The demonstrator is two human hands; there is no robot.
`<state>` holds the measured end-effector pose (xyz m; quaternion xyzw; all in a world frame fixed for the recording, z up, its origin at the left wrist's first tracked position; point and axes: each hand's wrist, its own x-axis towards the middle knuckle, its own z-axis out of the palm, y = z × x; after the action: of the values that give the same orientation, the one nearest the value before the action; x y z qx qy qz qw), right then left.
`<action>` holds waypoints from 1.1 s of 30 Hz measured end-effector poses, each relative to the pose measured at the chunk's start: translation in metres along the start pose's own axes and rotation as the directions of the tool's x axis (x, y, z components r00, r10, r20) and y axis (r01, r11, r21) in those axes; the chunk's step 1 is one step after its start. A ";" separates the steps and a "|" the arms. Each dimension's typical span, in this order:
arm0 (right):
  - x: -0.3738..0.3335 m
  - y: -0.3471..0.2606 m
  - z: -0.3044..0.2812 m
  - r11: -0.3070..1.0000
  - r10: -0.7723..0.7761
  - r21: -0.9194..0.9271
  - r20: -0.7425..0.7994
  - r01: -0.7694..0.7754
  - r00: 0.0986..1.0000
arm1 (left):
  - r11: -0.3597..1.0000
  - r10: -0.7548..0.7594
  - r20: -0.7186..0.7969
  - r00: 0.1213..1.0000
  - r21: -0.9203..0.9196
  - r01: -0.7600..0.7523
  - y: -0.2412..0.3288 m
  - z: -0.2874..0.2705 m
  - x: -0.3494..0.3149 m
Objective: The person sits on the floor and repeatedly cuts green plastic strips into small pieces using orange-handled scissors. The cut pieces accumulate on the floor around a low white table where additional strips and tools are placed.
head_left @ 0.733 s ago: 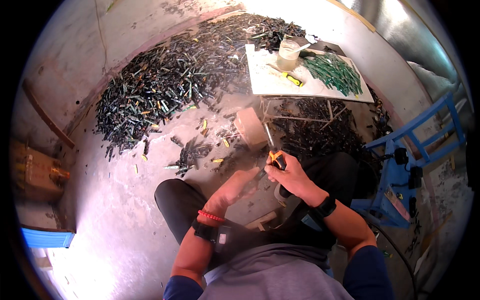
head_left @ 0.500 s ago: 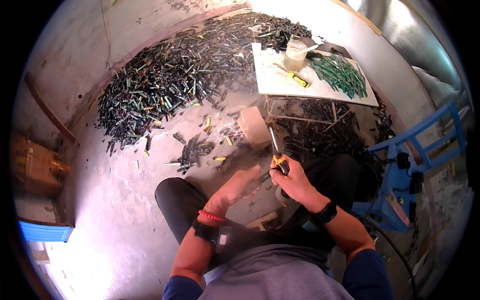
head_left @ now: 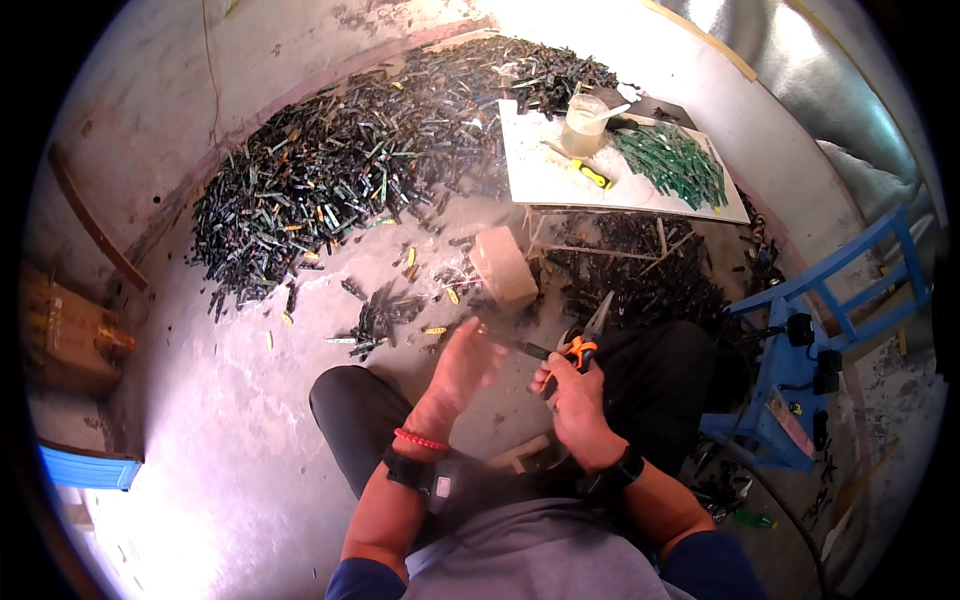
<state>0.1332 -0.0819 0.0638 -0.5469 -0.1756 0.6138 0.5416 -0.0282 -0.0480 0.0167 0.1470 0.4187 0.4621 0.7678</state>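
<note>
My right hand [head_left: 575, 400] is closed round a pair of pliers [head_left: 580, 352] with orange and black handles. The metal jaws point up and away from me. A thin dark strip [head_left: 530, 349] runs between my two hands, its right end at the fingers of my right hand. At the strip's left end is my left hand [head_left: 462, 368], somewhat smeared by motion, its thumb side closed on the strip. Both hands are above the floor between my knees. A reddish-brown block [head_left: 503, 268] stands on the floor just beyond them.
A large heap of dark strips [head_left: 320, 170] covers the floor at the far left. The low white-topped table [head_left: 530, 170] bears a cup [head_left: 584, 125], a yellow-handled tool [head_left: 592, 174] and green strips [head_left: 675, 165]. More dark pieces [head_left: 640, 265] lie under it. A blue chair [head_left: 780, 380] stands at right.
The pliers have turned, their jaws now tilting further right. My left hand has moved up and left, and the dark strip now shows stretched between both hands.
</note>
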 end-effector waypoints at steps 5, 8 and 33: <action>-0.018 0.029 0.007 0.973 0.227 -0.071 0.076 -0.222 0.971 | 0.997 0.052 -0.077 0.996 0.059 -0.047 -0.002 0.001 0.005; -0.035 0.043 0.010 0.928 0.347 -0.206 0.173 -0.310 0.922 | 0.974 0.110 -0.044 0.993 0.202 -0.099 -0.004 -0.002 0.004; -0.008 0.012 -0.021 0.349 -0.001 -0.812 0.500 0.469 0.866 | 0.993 0.106 -0.168 0.980 -0.042 -0.115 -0.006 0.003 0.008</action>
<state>0.1443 -0.1004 0.0508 -0.5761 -0.6735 0.4259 0.1818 -0.0204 -0.0440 0.0112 0.1113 0.4601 0.5252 0.7072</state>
